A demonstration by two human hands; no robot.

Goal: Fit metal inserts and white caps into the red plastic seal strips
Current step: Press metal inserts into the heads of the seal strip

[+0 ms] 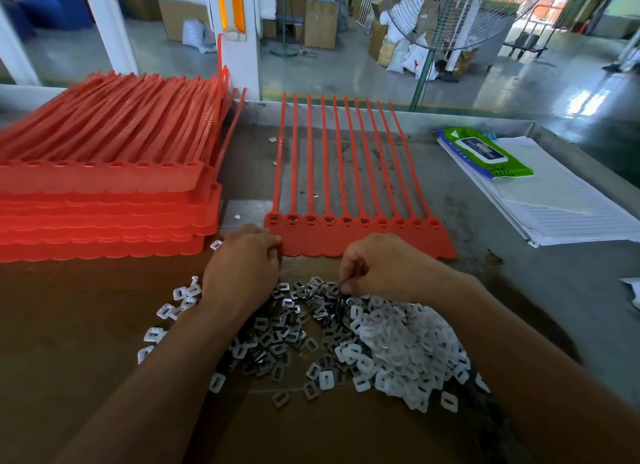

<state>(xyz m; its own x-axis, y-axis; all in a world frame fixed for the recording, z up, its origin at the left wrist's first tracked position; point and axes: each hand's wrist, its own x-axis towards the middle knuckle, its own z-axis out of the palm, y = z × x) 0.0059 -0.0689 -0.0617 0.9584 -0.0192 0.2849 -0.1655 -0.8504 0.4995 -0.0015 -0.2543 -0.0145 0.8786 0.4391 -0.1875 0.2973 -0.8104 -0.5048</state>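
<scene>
One big brown table [86, 325] holds it all; on its left side sits one tall stack of red sheets [104, 186], too many to count; in the middle lies one flat sheet of red seal strips [360, 242], ten strips side by side with ten long thin tails pointing away; to the right lie one pile of papers [554, 200] with one green pack of wipes [485, 152] on top. Close by are two heaps, touching each other: the white caps [408, 346] on the right and the metal inserts [277, 339] on the left, too many to count. The left hand [242, 259] has bent fingers that hold the sheet's near left corner; the right hand [381, 266] pinches finger and thumb on the metal inserts.
</scene>
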